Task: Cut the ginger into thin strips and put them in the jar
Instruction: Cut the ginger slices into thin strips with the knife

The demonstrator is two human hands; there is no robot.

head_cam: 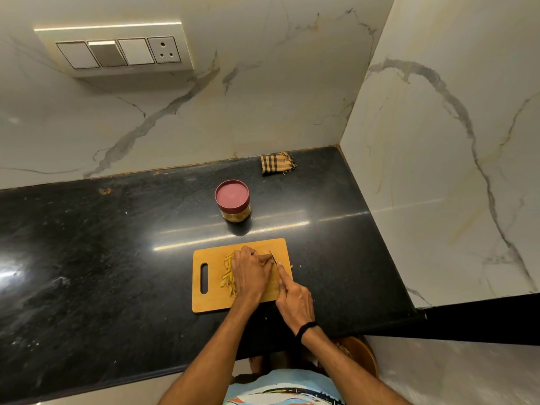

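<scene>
Head: knife (pixel 273 257) nr ginger strips (pixel 229 274)

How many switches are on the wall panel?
3 switches in a row on the wall panel: left switch, middle switch, right switch, beside the socket. None seem hidden.

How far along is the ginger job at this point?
Done: a pile of ginger strips lies on the cutting board, left of the left hand. In hand: the right hand holds the knife beside the left hand; the piece underneath is hidden. Left: the jar behind the board has its lid on; strips must go in.
</scene>
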